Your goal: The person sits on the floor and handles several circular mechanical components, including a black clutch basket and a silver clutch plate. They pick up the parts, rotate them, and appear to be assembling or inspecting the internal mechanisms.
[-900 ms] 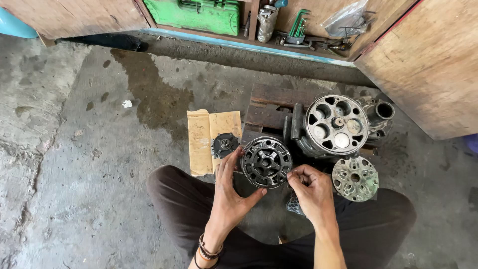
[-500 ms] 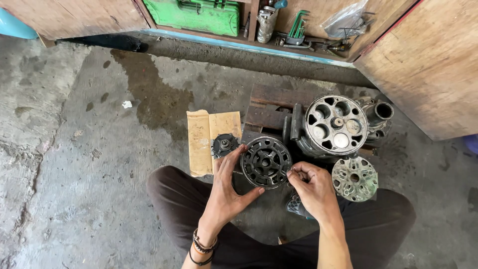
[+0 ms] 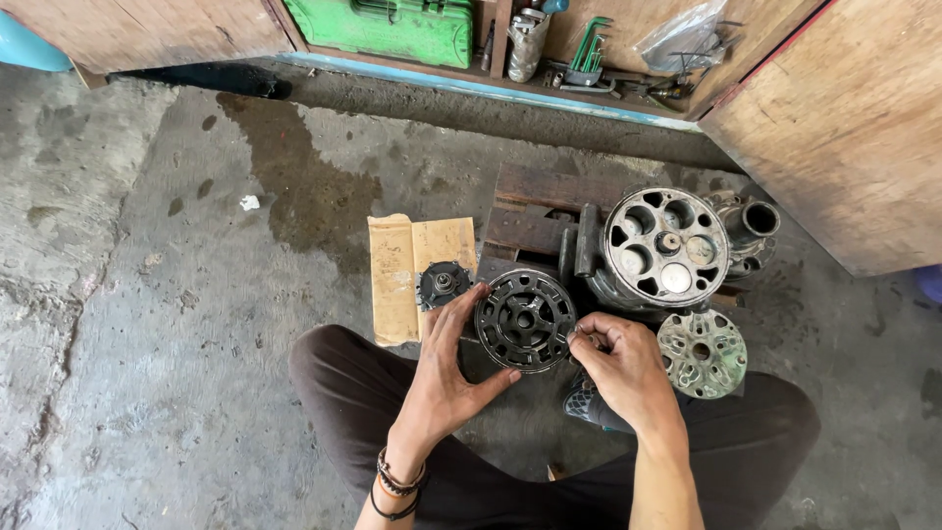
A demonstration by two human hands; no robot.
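Note:
A dark round metal disc with slots [image 3: 525, 319] is held up between both hands above my crossed legs. My left hand [image 3: 446, 378] cups its left and lower rim with spread fingers. My right hand [image 3: 618, 368] pinches its right edge with thumb and fingertips. Just beyond stands a grey cylinder block [image 3: 665, 245] with several round bores, resting on a dark wooden block [image 3: 525, 211]. A small dark gear-like part [image 3: 442, 283] lies on a piece of cardboard [image 3: 397, 270]. A greenish perforated metal plate [image 3: 702, 353] lies to the right.
I sit on a stained concrete floor [image 3: 177, 324]. An open wooden cabinet at the top holds a green metal box [image 3: 402, 29], hex keys [image 3: 589, 49] and a plastic bag [image 3: 682, 39]. Its wooden door [image 3: 844, 128] stands open at the right.
The disc has tilted a little in my hands and my right fingers have shifted along its right edge. Everything on the floor stays put.

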